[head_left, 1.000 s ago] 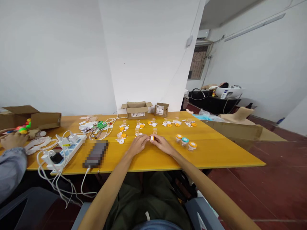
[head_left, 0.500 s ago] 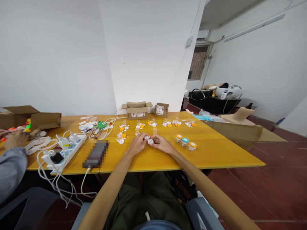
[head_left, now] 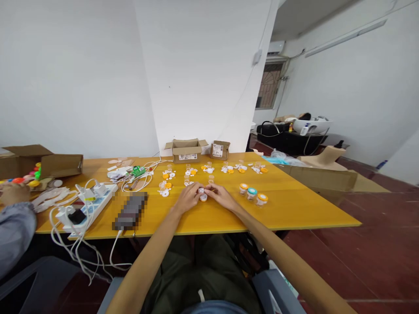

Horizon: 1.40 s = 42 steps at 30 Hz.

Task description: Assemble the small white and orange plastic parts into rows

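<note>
Near the table's front middle, my left hand (head_left: 189, 197) and my right hand (head_left: 221, 196) meet with their fingertips closed on a small white piece with dark dots (head_left: 201, 190). Just below it, a small round part with an orange edge and pale middle (head_left: 203, 197) sits between the hands. Right of my right hand stand three small clear jars, two with orange lids (head_left: 243, 186) (head_left: 262, 198) and one with a teal lid (head_left: 252, 192). Beyond my hands lie groups of white and orange round parts (head_left: 168, 186) with small clear cups (head_left: 211, 179).
Two cardboard boxes (head_left: 186, 156) (head_left: 220, 150) stand at the table's back. Left are a dark blurred device (head_left: 131, 211), a power strip (head_left: 94, 209) with white cables, and another person's hand (head_left: 15, 192) by a box with colourful toys. The table's edge (head_left: 294, 227) runs in front.
The white disc seen between my fingers has given way to the dotted piece, held above the orange-edged part. At the far left, the other person's hand has moved left, off the toys.
</note>
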### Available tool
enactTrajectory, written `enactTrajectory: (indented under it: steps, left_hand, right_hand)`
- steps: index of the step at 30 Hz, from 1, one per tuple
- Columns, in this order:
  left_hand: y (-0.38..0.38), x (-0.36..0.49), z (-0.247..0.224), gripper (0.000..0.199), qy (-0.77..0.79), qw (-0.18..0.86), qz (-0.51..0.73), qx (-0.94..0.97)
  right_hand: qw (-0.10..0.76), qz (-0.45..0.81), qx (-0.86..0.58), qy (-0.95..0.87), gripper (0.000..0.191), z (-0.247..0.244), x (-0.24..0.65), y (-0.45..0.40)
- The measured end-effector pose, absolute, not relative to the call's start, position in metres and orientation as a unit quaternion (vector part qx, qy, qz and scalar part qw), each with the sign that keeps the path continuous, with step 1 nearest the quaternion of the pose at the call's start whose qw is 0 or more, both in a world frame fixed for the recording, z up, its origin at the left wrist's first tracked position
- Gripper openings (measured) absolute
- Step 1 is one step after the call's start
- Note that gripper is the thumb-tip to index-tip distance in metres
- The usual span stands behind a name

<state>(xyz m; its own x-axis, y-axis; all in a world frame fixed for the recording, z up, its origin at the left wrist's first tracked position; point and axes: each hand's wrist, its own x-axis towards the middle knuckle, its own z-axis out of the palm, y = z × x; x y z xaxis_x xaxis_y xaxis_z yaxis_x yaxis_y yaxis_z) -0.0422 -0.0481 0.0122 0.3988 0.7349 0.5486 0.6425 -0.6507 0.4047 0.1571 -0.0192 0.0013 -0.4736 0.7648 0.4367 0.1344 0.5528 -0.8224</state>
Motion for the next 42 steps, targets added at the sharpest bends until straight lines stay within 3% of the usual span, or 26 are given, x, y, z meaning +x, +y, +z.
enactTrajectory:
  steps: [11, 42]
  left_hand:
    - [-0.0497, -0.0411, 0.0146, 0.017, 0.417, 0.057, 0.357, 0.834]
    - [-0.0523, -0.0418, 0.0178, 0.027, 0.391, 0.072, 0.339, 0.853]
  right_hand:
    - [0.448, 0.336, -0.295, -0.774, 0.031, -0.0012, 0.1559, -0.0161]
    - [0.397, 0.245, -0.321, -0.824, 0.038, -0.0045, 0.1570, -0.0175]
